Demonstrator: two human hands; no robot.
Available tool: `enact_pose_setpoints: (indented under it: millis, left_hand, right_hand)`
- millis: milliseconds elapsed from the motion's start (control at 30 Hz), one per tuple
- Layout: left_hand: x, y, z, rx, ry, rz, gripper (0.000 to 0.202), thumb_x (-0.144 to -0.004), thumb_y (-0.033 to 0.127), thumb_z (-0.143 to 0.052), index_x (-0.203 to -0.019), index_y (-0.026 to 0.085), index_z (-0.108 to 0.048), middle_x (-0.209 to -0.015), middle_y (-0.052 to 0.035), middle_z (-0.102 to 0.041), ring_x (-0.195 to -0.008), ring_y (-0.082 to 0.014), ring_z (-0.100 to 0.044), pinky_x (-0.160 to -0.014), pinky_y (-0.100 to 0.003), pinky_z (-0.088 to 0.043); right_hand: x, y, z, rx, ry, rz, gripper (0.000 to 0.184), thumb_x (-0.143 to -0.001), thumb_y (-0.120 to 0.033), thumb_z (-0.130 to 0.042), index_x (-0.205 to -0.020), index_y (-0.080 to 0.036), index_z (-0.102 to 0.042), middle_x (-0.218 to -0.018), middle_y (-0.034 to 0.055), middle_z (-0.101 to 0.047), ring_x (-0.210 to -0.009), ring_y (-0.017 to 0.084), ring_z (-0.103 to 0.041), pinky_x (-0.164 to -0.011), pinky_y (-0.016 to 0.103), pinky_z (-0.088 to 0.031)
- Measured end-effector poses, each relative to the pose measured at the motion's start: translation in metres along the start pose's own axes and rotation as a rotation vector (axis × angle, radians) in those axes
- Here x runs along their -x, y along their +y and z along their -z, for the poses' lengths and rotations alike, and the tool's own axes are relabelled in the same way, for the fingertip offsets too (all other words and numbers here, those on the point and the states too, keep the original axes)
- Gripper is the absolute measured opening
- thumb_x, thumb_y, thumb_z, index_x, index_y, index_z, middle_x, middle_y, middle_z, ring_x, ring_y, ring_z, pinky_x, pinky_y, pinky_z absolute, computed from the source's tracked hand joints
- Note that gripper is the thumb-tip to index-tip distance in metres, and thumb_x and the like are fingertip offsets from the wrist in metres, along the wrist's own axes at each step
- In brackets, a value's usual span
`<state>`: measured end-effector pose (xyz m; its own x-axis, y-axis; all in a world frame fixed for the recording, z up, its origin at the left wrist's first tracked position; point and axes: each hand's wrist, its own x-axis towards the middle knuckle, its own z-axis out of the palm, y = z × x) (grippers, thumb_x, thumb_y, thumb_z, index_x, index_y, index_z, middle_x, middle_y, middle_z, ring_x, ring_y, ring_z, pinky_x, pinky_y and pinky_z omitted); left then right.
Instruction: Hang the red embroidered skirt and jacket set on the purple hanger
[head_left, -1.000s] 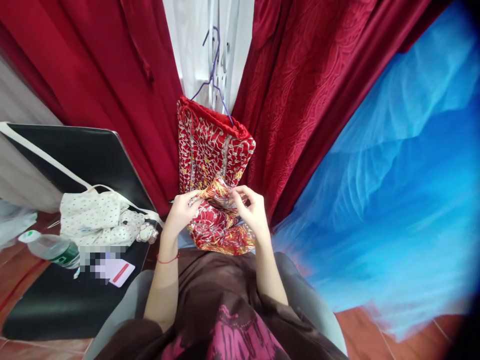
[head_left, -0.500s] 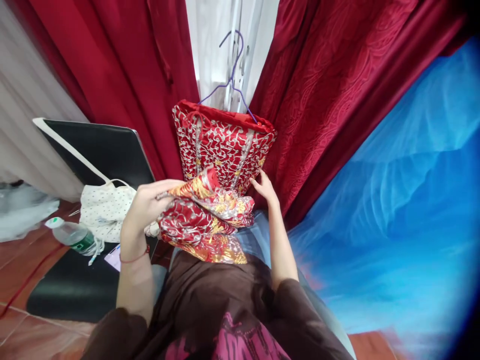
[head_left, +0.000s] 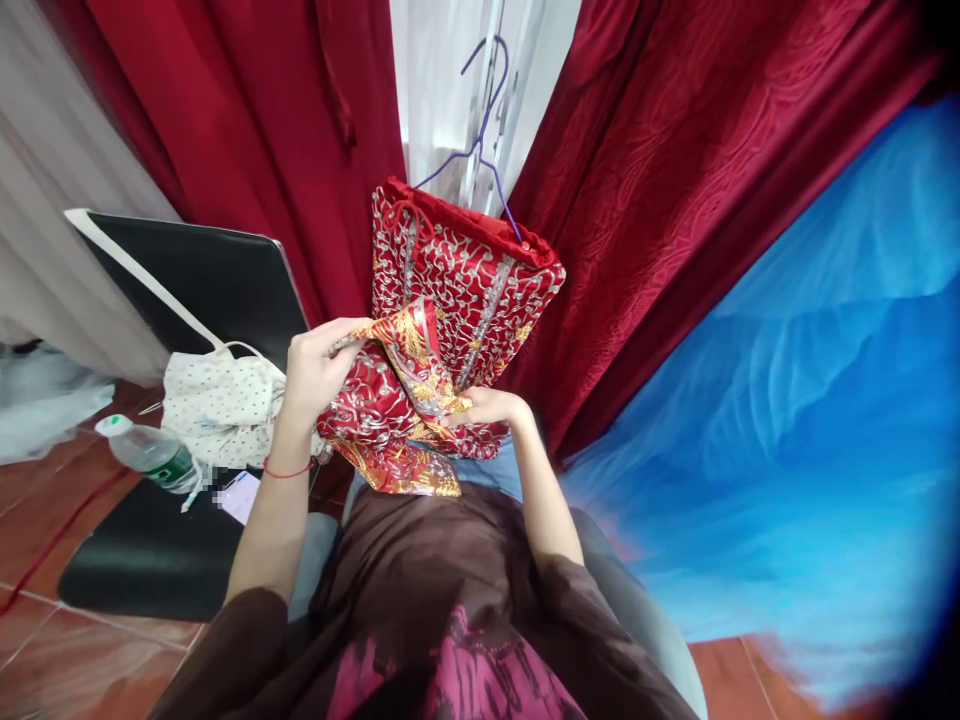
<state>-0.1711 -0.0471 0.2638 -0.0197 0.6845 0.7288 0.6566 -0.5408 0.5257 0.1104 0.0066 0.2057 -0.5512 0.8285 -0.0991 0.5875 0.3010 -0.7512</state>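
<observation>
Since half a second ago our right hand (head_left: 487, 408) has come back from the far edge of the hanging piece to the gathered bundle, and our left hand (head_left: 319, 365) has lifted its corner higher.

Nearest us, over our lap (head_left: 420, 580), the lower end of the red embroidered cloth (head_left: 465, 280) is bunched between both hands. The left hand's fingers are closed tight, pinching the gold-trimmed edge. The right hand's fingers are curled onto the fold from the other side, and they seem to press and hold it rather than lie loose.

We judge the step in hand to be turning up the cloth's lower part and sorting it while its top stays hung. Any further move calls for both grips to hold, so that the slippery folds do not slide off the knees.

To our left a black chair (head_left: 187, 290) carries a spotted bag (head_left: 221, 405) and a bottle (head_left: 146, 455). Beyond, the cloth's top hangs tilted from a purple hanger (head_left: 487, 110), between red curtains (head_left: 225, 130), and a blue sheet (head_left: 787, 400) fills the right.
</observation>
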Motion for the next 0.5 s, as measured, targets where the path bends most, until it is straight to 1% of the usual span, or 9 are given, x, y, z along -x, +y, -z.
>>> enact_pose_setpoints:
  millis: [67,100,167,200,233,300,367,433,500]
  left_hand:
    - [-0.001,0.002,0.002,0.013,0.028,0.022,0.023,-0.09,0.03,-0.061,-0.1,0.02,-0.079,-0.103,-0.0055,-0.078,-0.097,-0.021,-0.073,-0.093,-0.03,-0.056]
    - [-0.002,0.002,0.004,0.011,0.07,0.036,0.023,-0.09,0.031,-0.062,-0.1,0.02,-0.079,-0.102,-0.0052,-0.078,-0.096,-0.0209,-0.073,-0.092,-0.03,-0.056]
    - [-0.003,0.0,0.009,0.0,0.177,0.066,0.024,-0.09,0.035,-0.064,-0.101,0.019,-0.078,-0.099,-0.0044,-0.078,-0.092,-0.0199,-0.072,-0.089,-0.03,-0.057]
    - [-0.003,-0.002,0.012,-0.003,0.23,0.082,0.025,-0.09,0.037,-0.064,-0.102,0.018,-0.078,-0.096,-0.0039,-0.077,-0.088,-0.019,-0.072,-0.087,-0.029,-0.057]
    - [-0.003,-0.004,0.015,-0.006,0.272,0.098,0.027,-0.09,0.039,-0.064,-0.102,0.018,-0.077,-0.094,-0.0034,-0.077,-0.085,-0.0181,-0.071,-0.084,-0.029,-0.056]
    - [-0.004,-0.009,0.02,-0.016,0.326,0.127,0.029,-0.092,0.041,-0.063,-0.101,0.017,-0.076,-0.089,-0.0025,-0.075,-0.082,-0.017,-0.069,-0.08,-0.027,-0.056]
    - [-0.004,-0.013,0.025,-0.027,0.355,0.142,0.03,-0.092,0.042,-0.061,-0.099,0.017,-0.075,-0.087,-0.0021,-0.074,-0.082,-0.0168,-0.068,-0.079,-0.027,-0.055]
    - [-0.004,-0.015,0.028,-0.026,0.363,0.139,0.029,-0.092,0.043,-0.061,-0.099,0.018,-0.074,-0.088,-0.002,-0.073,-0.082,-0.0167,-0.067,-0.078,-0.026,-0.055]
    - [-0.004,-0.015,0.03,-0.002,0.35,0.132,0.028,-0.091,0.044,-0.063,-0.098,0.018,-0.073,-0.087,-0.0017,-0.072,-0.079,-0.0161,-0.066,-0.075,-0.025,-0.054]
  right_hand:
    - [0.006,-0.009,0.005,0.026,0.012,-0.05,0.039,-0.06,-0.053,-0.084,-0.055,-0.018,-0.066,-0.05,-0.0044,-0.058,-0.052,0.012,-0.052,-0.057,0.025,-0.043]
    - [0.01,-0.016,0.008,-0.001,0.077,-0.05,0.036,-0.065,-0.051,-0.08,-0.062,-0.017,-0.07,-0.055,-0.0037,-0.062,-0.056,0.012,-0.055,-0.06,0.025,-0.044]
    - [0.019,-0.035,0.015,-0.156,0.335,0.038,0.034,-0.071,-0.047,-0.075,-0.084,-0.016,-0.077,-0.077,0.0002,-0.074,-0.071,0.015,-0.064,-0.071,0.026,-0.049]
    - [0.024,-0.046,0.02,-0.251,0.427,0.099,0.038,-0.072,-0.047,-0.075,-0.096,-0.017,-0.077,-0.09,0.0025,-0.077,-0.081,0.017,-0.067,-0.077,0.028,-0.051]
    - [0.028,-0.057,0.024,-0.337,0.464,0.157,0.043,-0.072,-0.047,-0.077,-0.104,-0.018,-0.077,-0.101,0.0043,-0.077,-0.089,0.018,-0.068,-0.081,0.029,-0.052]
    - [0.034,-0.077,0.034,-0.428,0.428,0.217,0.05,-0.069,-0.054,-0.079,-0.107,-0.021,-0.076,-0.105,0.0052,-0.077,-0.093,0.02,-0.069,-0.082,0.03,-0.053]
    - [0.035,-0.092,0.044,-0.427,0.364,0.213,0.051,-0.072,-0.064,-0.074,-0.101,-0.022,-0.076,-0.097,0.0045,-0.076,-0.088,0.019,-0.068,-0.077,0.03,-0.053]
    - [0.032,-0.1,0.053,-0.339,0.354,0.209,0.052,-0.078,-0.068,-0.067,-0.095,-0.021,-0.077,-0.086,0.0032,-0.074,-0.079,0.017,-0.066,-0.071,0.028,-0.05]
    - [0.026,-0.101,0.061,-0.179,0.426,0.239,0.05,-0.082,-0.066,-0.066,-0.091,-0.019,-0.076,-0.079,0.0017,-0.07,-0.074,0.016,-0.062,-0.067,0.027,-0.046]
